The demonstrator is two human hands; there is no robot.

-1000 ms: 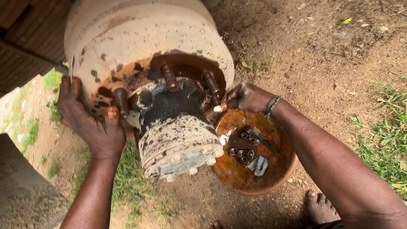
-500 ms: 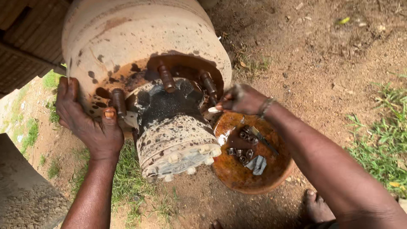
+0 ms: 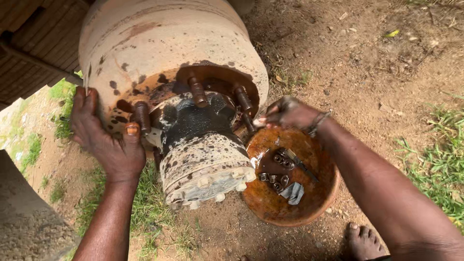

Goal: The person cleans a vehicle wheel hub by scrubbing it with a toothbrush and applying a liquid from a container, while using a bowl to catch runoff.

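A large rusty, paint-spattered wheel drum (image 3: 164, 43) with threaded studs (image 3: 197, 92) and a black hub (image 3: 195, 140) fills the upper middle. My left hand (image 3: 104, 137) lies flat and open against the drum's left rim, thumb beside a stud. My right hand (image 3: 286, 113) reaches to the studs on the hub's right side, fingers pinched together at a stud; whether a nut is between them is hidden. A bracelet is on that wrist. Below the right hand sits a rusty round bowl (image 3: 319, 193) with several nuts (image 3: 280, 169) and a grey rag in it.
Bare brown dirt lies around, with grass patches at the right (image 3: 440, 164) and under the hub. A bare foot (image 3: 362, 239) shows at the bottom right. Wooden slats (image 3: 29, 53) are at upper left, a concrete block (image 3: 24, 217) at lower left.
My right hand has shifted slightly along the hub's right studs; the view moved in closer. My left hand stays on the drum rim.
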